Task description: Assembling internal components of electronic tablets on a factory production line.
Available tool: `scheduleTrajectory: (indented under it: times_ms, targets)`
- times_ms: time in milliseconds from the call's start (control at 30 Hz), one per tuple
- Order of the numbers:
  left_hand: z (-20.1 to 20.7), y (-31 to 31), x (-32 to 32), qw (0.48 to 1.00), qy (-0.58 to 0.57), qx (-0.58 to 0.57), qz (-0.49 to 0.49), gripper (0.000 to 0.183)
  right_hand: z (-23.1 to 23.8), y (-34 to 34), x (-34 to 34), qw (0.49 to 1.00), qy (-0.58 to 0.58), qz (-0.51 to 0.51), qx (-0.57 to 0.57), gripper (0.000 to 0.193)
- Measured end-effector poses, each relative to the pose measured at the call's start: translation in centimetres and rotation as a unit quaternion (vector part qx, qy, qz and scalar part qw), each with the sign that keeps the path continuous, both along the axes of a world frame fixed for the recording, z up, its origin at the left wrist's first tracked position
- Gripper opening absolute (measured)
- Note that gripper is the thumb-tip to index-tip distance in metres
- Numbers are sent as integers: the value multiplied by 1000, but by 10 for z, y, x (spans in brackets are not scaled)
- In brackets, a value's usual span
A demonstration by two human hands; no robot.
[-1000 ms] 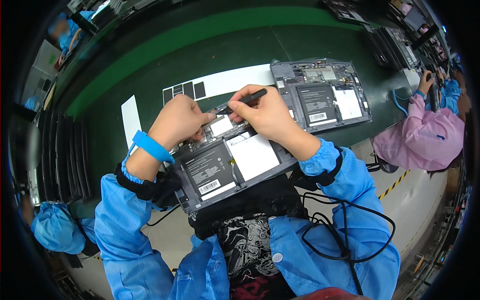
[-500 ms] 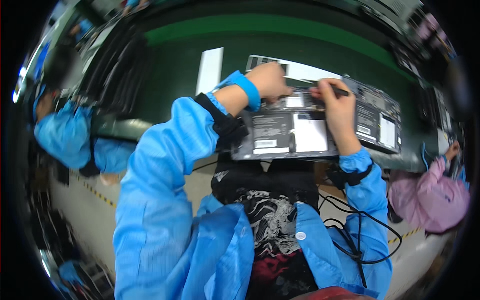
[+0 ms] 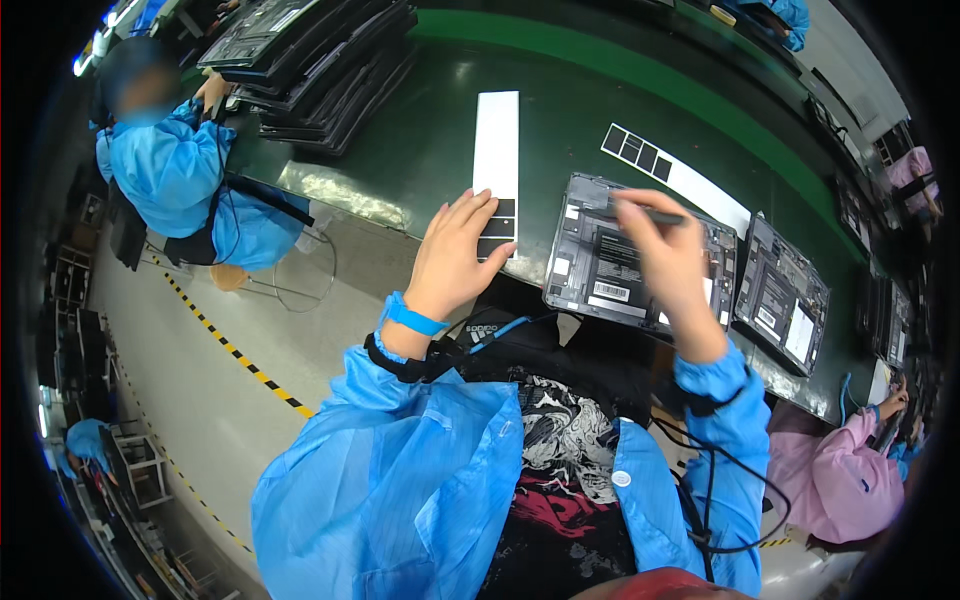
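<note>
Long dark-green work table (image 3: 440, 110), w/ a slumped stack of thin black-and-grey laptop panels (image 3: 330, 80) toward the left; past its end, a co-worker in a blue smock (image 3: 160, 170). My left hand (image 3: 450, 255) is off the opened grey laptop base (image 3: 612, 262) now; a sec ago it was at the base's far edge beside my right hand (image 3: 672, 255). It's over on a long white strip (image 3: 497, 140) left of the base: fingers straight, slightly apart, thumb out wide, lying by the flat black rectangles (image 3: 507, 208) at the near end. No pinch that I can see; exact fingertip contact's hard to tell. Right's above the base, fingers closed round a slim black pen-like tool (image 3: 662, 215); blurred, so can't tell if the tip touches. Base lies flat, battery up, at the table's near edge, btwn that strip & a second opened grey laptop base (image 3: 780, 300). Meaning, I'd say: nothing's steadying the base, & close work on it looks paused while the rectangles get my attn.
</note>
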State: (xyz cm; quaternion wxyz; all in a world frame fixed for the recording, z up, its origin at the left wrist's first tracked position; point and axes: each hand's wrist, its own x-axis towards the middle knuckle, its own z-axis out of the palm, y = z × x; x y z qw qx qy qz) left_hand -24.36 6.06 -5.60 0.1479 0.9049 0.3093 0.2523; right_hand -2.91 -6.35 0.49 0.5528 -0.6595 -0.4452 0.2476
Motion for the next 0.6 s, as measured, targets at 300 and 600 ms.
scheduleTrajectory:
  times_ms: [300,600]
  targets:
    - [-14,2,12,996,-61,58,41,37,-37,76,-28,979,-202,-1,18,23]
    - [-14,1,12,995,-32,90,40,37,-42,78,-30,985,-171,1,-3,24]
